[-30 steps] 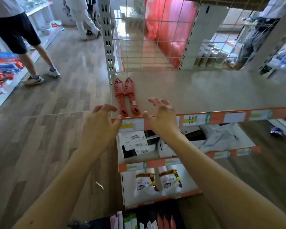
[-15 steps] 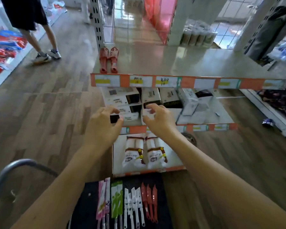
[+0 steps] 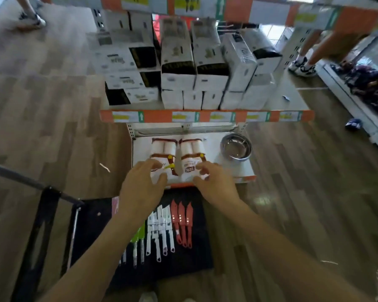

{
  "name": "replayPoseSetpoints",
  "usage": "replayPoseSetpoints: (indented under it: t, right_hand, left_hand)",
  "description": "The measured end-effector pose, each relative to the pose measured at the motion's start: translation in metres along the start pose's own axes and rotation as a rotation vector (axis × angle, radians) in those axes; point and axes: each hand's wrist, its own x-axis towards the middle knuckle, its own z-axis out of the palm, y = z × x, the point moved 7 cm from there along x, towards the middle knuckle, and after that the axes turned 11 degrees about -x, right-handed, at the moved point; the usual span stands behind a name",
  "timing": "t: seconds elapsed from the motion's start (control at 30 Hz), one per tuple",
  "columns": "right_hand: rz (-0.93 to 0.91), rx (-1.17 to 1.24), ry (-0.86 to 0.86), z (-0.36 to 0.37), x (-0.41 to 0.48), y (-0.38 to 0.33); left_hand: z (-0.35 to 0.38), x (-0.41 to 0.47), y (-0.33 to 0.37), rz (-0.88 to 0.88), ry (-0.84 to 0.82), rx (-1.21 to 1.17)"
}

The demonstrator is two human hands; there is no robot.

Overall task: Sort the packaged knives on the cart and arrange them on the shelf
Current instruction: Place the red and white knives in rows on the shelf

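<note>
On the black cart deck (image 3: 196, 253) below me lie packaged knives in colour groups: three red ones (image 3: 182, 223), several white ones (image 3: 159, 232), green ones (image 3: 140, 235) partly under my left forearm, and a pink edge (image 3: 115, 203) at the left. My left hand (image 3: 140, 190) and my right hand (image 3: 214, 184) hover above the far end of the cart with fingers loosely curled, holding nothing. The top shelf's orange price rail (image 3: 227, 7) runs along the upper edge of the view.
White and black boxes (image 3: 183, 62) crowd the middle shelf. The bottom shelf holds two white roll packs (image 3: 175, 153) and a steel bowl (image 3: 236, 148). The cart's handle bar (image 3: 31, 184) is at the left. People's legs (image 3: 303, 55) stand at the right and upper left.
My view has tilted down from the top shelf to the cart. Both hands have dropped from the top shelf's edge to just above the knives, still empty.
</note>
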Motion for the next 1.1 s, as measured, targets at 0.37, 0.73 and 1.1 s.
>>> replayPoseSetpoints:
  t: [0.37, 0.73, 1.1]
  right_hand:
    - [0.185, 0.008, -0.100, 0.206, 0.022, 0.139]
    - [0.403, -0.001, -0.240, 0.394, 0.059, 0.258]
    - [0.502, -0.059, -0.228, 0.509, 0.076, 0.326]
  left_hand:
    - [0.180, -0.008, -0.176, -0.156, -0.143, -0.048]
    - [0.337, -0.020, -0.354, -0.439, -0.251, -0.055]
    - [0.428, -0.020, -0.438, -0.356, -0.187, 0.128]
